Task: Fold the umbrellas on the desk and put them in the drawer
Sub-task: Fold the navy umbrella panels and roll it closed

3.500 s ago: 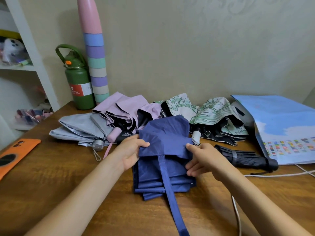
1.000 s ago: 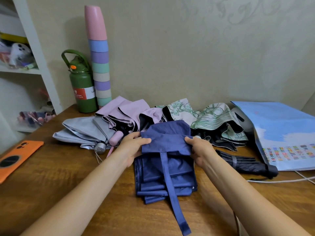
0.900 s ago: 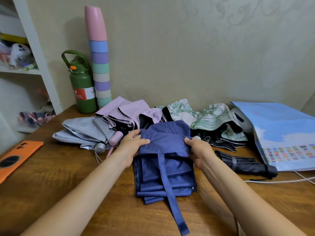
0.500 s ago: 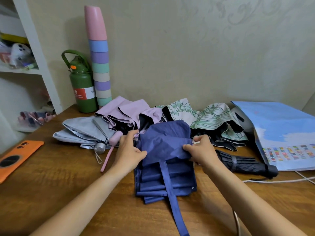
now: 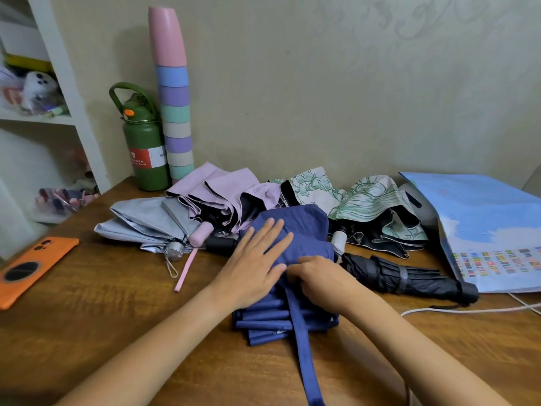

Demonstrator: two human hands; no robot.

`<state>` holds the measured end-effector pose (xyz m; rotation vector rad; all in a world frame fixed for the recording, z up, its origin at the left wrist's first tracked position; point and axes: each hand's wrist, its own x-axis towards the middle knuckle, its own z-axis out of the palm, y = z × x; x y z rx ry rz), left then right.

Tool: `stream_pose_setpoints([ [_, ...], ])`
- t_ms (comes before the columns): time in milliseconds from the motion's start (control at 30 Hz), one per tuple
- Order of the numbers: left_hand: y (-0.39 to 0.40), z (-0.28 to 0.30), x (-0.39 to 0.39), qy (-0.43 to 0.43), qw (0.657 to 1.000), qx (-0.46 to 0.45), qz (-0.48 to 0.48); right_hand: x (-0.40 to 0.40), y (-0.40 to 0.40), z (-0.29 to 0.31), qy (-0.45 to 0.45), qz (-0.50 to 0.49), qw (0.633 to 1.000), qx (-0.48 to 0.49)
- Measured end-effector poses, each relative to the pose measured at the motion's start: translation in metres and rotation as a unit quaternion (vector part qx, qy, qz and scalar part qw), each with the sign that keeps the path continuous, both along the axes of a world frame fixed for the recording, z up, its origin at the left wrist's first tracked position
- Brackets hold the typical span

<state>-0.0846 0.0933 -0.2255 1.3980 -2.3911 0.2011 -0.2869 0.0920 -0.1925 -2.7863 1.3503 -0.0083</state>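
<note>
Centrally on the desk (image 5: 87, 317) lies the blue umbrella (image 5: 295, 230), partly folded. Left hand (image 5: 251, 265) rests flat and spread on its canopy; right hand (image 5: 319, 276) pinches the fabric beside it.

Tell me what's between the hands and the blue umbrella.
Nothing. The left hand lies flat on the blue umbrella, and the right hand is curled onto its folded fabric. The drawer isn't in view.

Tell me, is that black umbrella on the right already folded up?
Yes, folded. The black umbrella lies rolled tight on the desk, a strap wrapped around its pleats.
</note>
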Motion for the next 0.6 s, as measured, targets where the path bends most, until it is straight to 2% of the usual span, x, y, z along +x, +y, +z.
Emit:
stream_pose_setpoints([
  [167, -0.008, -0.02, 0.004, -0.083, 0.994, 0.063, 0.033, -0.009, -0.005, 0.009, -0.036, -0.016, 0.998, 0.045],
  [433, -0.012, -0.018, 0.009, -0.096, 0.989, 0.116, 0.002, -0.015, -0.001, 0.028, 0.004, -0.001, 0.994, 0.109],
  [533, -0.009, -0.02, 0.011, -0.1, 0.989, 0.105, -0.004, -0.012, 0.0, 0.022, -0.012, -0.005, 0.997, 0.074],
  [600, -0.008, -0.023, 0.011, -0.098, 0.991, 0.088, -0.003, -0.008, 0.003, 0.011, -0.063, 0.001, 0.997, 0.042],
])
